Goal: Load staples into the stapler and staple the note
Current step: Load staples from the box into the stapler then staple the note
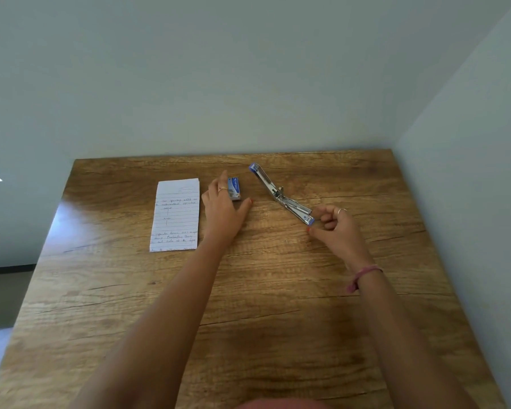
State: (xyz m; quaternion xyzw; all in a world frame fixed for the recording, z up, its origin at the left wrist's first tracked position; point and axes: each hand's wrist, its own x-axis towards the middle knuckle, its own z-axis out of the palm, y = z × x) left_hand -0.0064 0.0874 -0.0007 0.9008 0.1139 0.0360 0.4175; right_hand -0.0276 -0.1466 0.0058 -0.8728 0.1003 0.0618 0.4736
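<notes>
**Stapler Lies Opened Out, Both Hands at the Far End of the Tabletop**

From where I sit, the wooden tabletop (248,305) fills most of my view, running up to a pale wall (219,69) at 12 o'clock, with a second wall closing it in along the 3 o'clock side. My two bare forearms reach in from 6 o'clock towards the far half of the wood.

The note (176,215), a lined sheet with handwriting, lies flat at about 10 o'clock from the centre of the tabletop, its long side running towards the wall. Just beside it, towards 3 o'clock, is my left hand (223,209): fingers straight and relaxed, palm down, the grip holding nothing. A ring sits on one finger. The fingers reach up alongside the small blue box of staples (235,188), which lies at 12 o'clock from the hand; I cannot tell whether they touch it.

The stapler (281,194) lies further towards 3 o'clock, swung open into a long line, one blue-tipped end pointing to 11 o'clock near the wall and the other to 5 o'clock. Its metal channel shows along the length.

My right hand (335,227) is at that 5 o'clock end, fingers curled, with fingertips at the stapler's blue tip; I read that grip as pinching the stapler's end. It wears a ring, and a pink band (363,276) circles the wrist.
</notes>
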